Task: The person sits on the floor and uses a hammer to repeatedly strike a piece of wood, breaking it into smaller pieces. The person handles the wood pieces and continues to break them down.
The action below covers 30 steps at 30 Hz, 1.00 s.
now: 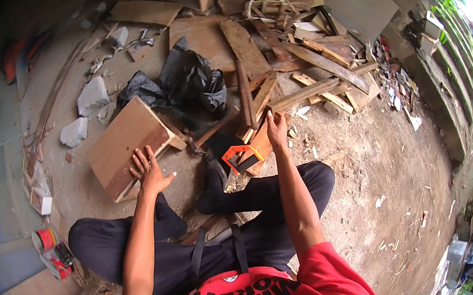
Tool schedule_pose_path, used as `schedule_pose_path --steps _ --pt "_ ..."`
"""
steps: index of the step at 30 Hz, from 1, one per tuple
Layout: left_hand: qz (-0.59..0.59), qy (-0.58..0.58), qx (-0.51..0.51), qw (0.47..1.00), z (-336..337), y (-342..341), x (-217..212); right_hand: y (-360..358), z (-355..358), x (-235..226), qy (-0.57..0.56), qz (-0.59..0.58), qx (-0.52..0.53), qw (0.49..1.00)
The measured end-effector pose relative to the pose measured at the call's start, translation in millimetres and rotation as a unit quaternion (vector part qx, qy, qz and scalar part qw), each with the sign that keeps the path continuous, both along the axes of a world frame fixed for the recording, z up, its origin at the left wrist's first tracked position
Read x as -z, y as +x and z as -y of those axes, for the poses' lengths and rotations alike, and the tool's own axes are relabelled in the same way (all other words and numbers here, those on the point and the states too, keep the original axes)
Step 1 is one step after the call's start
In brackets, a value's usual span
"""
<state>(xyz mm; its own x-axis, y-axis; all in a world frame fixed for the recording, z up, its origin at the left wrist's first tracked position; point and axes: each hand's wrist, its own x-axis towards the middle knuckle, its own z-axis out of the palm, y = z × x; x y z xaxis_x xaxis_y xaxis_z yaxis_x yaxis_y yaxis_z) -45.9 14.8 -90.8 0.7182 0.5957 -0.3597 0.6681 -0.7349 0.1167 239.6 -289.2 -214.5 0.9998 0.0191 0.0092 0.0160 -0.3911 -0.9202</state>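
Wooden box resting under spread left hand; right of box, right hand touching board, pinch unclear. Seemingly steadying box, handling board; next move likely needing firm board grip.

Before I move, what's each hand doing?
Left hand: open, fingers spread on the edge of the wooden box.
Right hand: fingers bent at the wooden board; whether it grips cannot be told.

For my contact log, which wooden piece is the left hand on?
The boxlike brown piece: the left hand rests on it, whereas the loose planks lie apart from that hand.
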Motion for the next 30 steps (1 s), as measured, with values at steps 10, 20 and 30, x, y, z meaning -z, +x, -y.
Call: schedule_pose_path --steps 10,20,30 --pt "-0.026 -0.002 -0.014 1.000 5 7 3 53 41 61 0.028 -0.291 0.043 0.955" --pt "-0.012 -0.034 0.006 0.999 4 12 5 114 22 73 -0.090 -0.209 0.116 0.967" --pt "-0.005 -0.004 -0.017 1.000 2 1 7 55 40 21 0.481 -0.276 0.025 0.832"
